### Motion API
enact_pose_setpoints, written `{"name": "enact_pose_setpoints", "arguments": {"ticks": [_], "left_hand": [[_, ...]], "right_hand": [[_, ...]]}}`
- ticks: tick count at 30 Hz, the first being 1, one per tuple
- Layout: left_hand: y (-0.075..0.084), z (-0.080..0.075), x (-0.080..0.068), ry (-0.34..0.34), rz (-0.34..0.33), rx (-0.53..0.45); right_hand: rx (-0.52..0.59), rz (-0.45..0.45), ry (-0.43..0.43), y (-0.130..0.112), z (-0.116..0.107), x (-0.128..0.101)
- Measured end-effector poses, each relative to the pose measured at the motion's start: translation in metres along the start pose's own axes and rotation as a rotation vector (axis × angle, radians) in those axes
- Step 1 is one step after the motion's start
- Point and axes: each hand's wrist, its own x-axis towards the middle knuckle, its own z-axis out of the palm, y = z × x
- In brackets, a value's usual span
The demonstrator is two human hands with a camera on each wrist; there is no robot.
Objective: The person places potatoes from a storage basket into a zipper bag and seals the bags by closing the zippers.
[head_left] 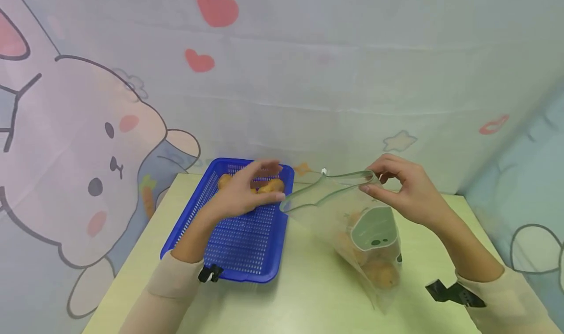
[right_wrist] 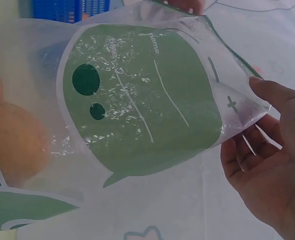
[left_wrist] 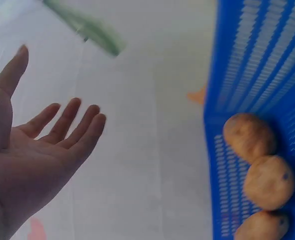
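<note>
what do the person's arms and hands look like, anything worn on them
Both hands are bare: no gloves, rings or watch show on the left hand or the right hand. Each forearm ends in a pale beige long sleeve pushed back from the wrist, the left sleeve and the right sleeve. A small black clip sits at the left cuff, and a larger black mount at the right cuff.

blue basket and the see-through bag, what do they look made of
The blue basket looks like moulded hard plastic: even glossy colour, walls and floor pierced by regular slots. The bag looks like thin clear plastic film with a printed green label; it crinkles and glints, and brown round items show through it. The right hand pinches its rim, which bears a green strip, probably a zip seal.
</note>
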Motion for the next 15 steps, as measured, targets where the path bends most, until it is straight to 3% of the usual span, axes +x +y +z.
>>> {"name": "enact_pose_setpoints", "arguments": {"ticks": [5,7,11,15], "left_hand": [[0.006,-0.024,0.025,0.161,0.166,-0.002],[0.002,-0.027,0.037,0.203,0.194,0.023],[-0.026,-0.021,0.060,0.253,0.166,0.108],[-0.066,-0.010,0.072,0.252,0.058,0.157]], "right_hand": [[0.000,-0.003,0.004,0.003,0.001,-0.001],[0.004,-0.009,0.002,0.004,0.002,0.000],[0.021,-0.012,-0.005,0.003,0.006,0.001],[0.046,-0.017,-0.013,0.001,0.010,0.002]]}}
